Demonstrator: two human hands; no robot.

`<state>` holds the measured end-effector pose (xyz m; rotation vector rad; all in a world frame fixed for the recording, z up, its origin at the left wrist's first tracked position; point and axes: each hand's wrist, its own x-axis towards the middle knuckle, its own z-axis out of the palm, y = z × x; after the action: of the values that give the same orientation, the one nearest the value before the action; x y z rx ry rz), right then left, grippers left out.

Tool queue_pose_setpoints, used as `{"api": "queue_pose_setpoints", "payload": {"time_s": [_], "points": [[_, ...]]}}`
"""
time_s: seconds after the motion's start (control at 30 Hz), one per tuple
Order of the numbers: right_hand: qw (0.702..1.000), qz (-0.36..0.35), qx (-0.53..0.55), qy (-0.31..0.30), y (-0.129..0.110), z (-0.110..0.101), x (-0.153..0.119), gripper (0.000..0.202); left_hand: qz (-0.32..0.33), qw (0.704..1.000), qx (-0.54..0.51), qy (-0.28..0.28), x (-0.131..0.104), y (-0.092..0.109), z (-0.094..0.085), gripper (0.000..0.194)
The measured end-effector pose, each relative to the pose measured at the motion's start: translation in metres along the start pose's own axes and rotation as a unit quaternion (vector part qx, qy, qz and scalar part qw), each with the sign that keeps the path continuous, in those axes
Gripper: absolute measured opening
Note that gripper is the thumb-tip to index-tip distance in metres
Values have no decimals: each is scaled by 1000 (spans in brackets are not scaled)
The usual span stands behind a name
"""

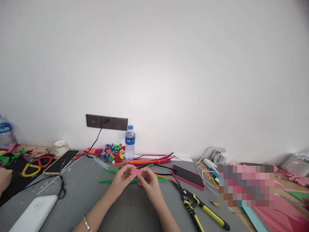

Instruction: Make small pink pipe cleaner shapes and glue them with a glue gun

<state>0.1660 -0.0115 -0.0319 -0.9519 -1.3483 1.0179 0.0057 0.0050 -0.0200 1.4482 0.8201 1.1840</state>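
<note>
My left hand [120, 180] and my right hand [151, 182] meet above the grey mat, fingers pinched on a small bundle of folded pink pipe cleaner [136, 172]. Part of the bundle is hidden behind my fingertips. Green pipe cleaners [104, 181] lie on the mat behind and beside my hands. Farther back rests a pile of red and orange pipe cleaners [145, 161]. Pliers with yellow and black handles [211, 215] lie spread apart to the right of my right hand.
A phone with a pink case [189, 177] lies right of centre. A water bottle [130, 145] and small pipe-cleaner figures [119, 154] stand by the wall. At left are a white power bank [36, 212], scissors [31, 170] and another person's hand [4, 179].
</note>
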Motion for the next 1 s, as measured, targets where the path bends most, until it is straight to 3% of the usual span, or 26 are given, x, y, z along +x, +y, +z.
{"api": "queue_pose_setpoints", "payload": {"time_s": [0.4, 0.73, 1.0], "points": [[1000, -4, 10, -16, -5, -1, -1, 32, 33, 999, 29, -9, 2, -7, -3, 23], [999, 11, 45, -10, 0, 0, -1, 31, 5, 999, 17, -27, 3, -15, -5, 28], [997, 28, 74, -17, 0, 0, 1, 34, -17, 999, -22, -21, 0, -8, 0, 34]]}}
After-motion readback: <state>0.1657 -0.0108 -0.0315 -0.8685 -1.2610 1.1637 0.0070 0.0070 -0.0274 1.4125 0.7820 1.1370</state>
